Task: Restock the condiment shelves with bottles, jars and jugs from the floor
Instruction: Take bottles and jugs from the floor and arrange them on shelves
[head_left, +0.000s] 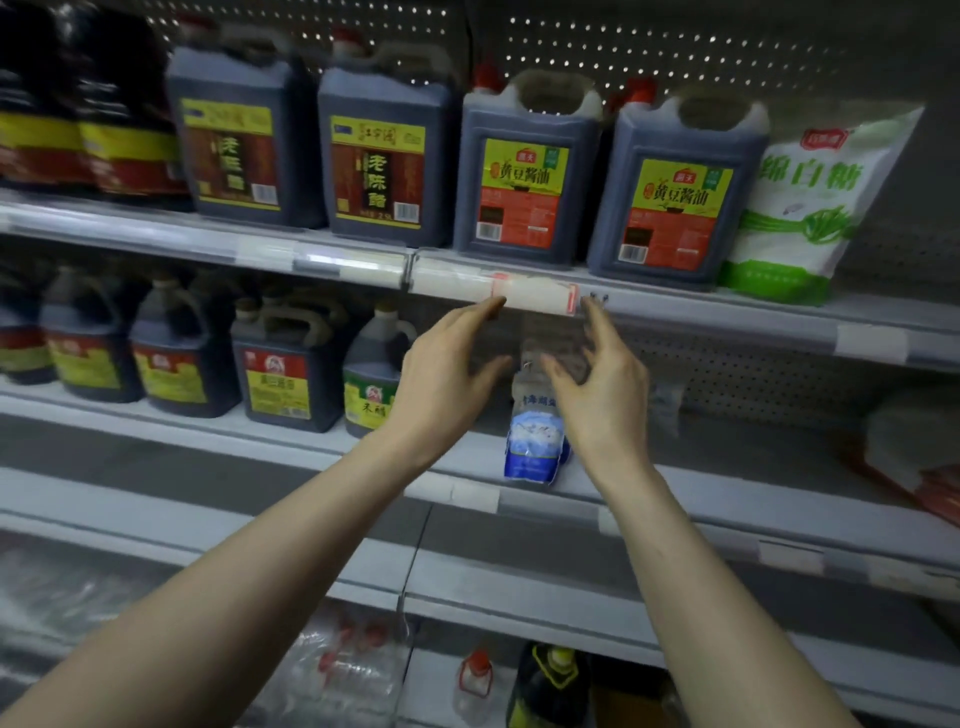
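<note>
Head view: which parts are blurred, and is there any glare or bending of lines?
Head view: the right hand and the top of the blue-and-white bag are motion-blurred; head view: the far-left jugs are dim and soft; head view: the price strip shows glare, and the shelf edges look bent.

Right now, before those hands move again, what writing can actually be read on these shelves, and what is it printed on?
"黄豆酱油": yellow-labelled jug above the hands, and its right neighbour.
"老陈醋" and "2.5L": brown-labelled jug.
"绵白糖": white bag.
"米醋": green-labelled bottle.
Too blurred to read: price tags, blue-and-white pouch, all other labels.
</note>
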